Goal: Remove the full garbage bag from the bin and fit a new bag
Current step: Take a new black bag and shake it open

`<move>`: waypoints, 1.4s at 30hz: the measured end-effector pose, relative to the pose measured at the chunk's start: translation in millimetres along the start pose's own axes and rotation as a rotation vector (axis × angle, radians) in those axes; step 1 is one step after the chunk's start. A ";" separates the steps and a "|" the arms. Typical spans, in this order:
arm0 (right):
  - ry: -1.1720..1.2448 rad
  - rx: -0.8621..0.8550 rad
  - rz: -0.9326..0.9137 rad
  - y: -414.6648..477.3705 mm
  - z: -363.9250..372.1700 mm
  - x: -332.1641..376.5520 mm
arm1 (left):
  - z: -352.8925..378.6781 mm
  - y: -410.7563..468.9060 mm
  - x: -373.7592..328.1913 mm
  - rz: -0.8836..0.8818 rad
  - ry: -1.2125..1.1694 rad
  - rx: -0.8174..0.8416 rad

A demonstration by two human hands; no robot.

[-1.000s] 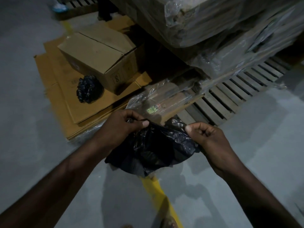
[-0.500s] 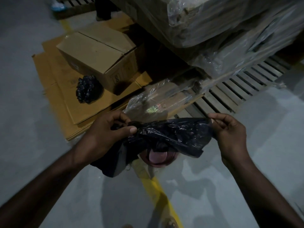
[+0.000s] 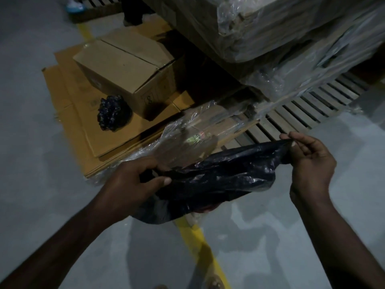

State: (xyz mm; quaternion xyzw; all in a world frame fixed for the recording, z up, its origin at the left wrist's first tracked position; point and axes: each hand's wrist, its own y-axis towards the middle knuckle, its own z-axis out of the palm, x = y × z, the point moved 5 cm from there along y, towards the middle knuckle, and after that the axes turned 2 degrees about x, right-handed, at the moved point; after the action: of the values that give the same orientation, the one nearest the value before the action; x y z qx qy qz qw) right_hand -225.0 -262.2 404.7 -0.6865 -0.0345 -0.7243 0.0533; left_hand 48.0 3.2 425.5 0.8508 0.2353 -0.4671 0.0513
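Observation:
I hold a crumpled black garbage bag (image 3: 218, 180) stretched between both hands above the floor. My left hand (image 3: 135, 180) pinches its left edge, thumb on top. Its upper right corner is pinched between the fingertips of my right hand (image 3: 308, 163). Something reddish shows under the bag's lower edge, too hidden to identify. A small tied black bag bundle (image 3: 112, 113) lies on flattened cardboard to the left. No bin is in view.
A closed cardboard box (image 3: 125, 71) sits on flattened cardboard sheets (image 3: 68, 105). Plastic-wrapped goods (image 3: 270, 34) are stacked on a wooden pallet (image 3: 302, 105) at the right. A yellow floor line (image 3: 198, 240) runs under the bag. My toes (image 3: 212, 282) show at the bottom.
My hands have drawn apart, the right one moving right, and the bunched bag has been pulled out wider between them.

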 end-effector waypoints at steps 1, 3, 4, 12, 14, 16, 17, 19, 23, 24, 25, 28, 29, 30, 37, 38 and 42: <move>0.002 -0.014 0.039 -4.0 -0.6 -3.4 | 1.4 -2.1 -2.0 -0.010 -0.030 -0.042; -0.002 -0.032 0.163 -17.0 -1.0 -16.3 | 8.0 -4.3 -7.6 -0.028 -0.084 -0.095; 0.004 -0.014 0.260 -26.6 -0.8 -25.3 | 13.2 -4.7 -10.6 -0.033 -0.122 -0.104; 0.286 0.776 0.579 -122.2 55.5 -51.0 | 45.6 9.3 -8.3 -0.241 -0.610 -0.200; 0.214 0.871 0.584 -139.2 72.2 -52.8 | 51.0 14.6 -5.5 -0.275 -0.673 -0.201; 0.190 0.923 0.579 -150.9 89.0 -48.0 | 58.0 16.5 -8.6 -0.262 -0.704 -0.189; 0.187 0.931 0.568 -153.7 96.5 -44.6 | 61.7 16.7 -11.5 -0.251 -0.710 -0.180; 0.152 0.918 0.492 -154.9 108.3 -37.4 | 68.0 17.1 -18.3 -0.231 -0.692 -0.146; 0.036 0.735 0.393 -141.0 109.5 -33.9 | 58.3 16.9 -23.7 -0.118 -0.606 -0.144; 0.039 0.709 0.407 -137.3 108.1 -34.0 | 49.4 16.7 -21.7 -0.055 -0.532 -0.181; 0.046 0.696 0.423 -134.0 107.1 -33.2 | 41.2 16.0 -17.0 -0.004 -0.471 -0.206; 0.119 0.737 0.441 -125.9 106.4 -27.0 | 34.4 12.4 11.1 -0.006 -0.543 -0.052; 0.164 0.768 0.456 -124.5 107.5 -24.3 | 38.7 9.9 22.2 -0.048 -0.607 0.058; 0.209 0.795 0.476 -122.7 107.8 -21.7 | 45.7 5.8 31.4 -0.088 -0.651 0.174; 0.266 0.645 0.380 -97.3 109.2 -5.7 | 107.8 -30.3 56.6 -0.400 -0.721 0.540; 0.184 0.591 0.300 -94.7 108.4 -5.5 | 108.9 -31.2 59.2 -0.460 -0.738 0.472; -0.149 0.611 0.008 -110.0 116.8 -12.5 | 89.1 -29.3 61.6 -0.743 -0.946 0.072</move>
State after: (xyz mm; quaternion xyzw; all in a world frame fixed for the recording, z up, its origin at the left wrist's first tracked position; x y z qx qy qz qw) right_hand -122.3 -138.4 401.2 -0.6902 -0.2516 -0.6279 0.2571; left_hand -6.0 23.5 329.2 0.4129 0.4524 -0.7892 -0.0448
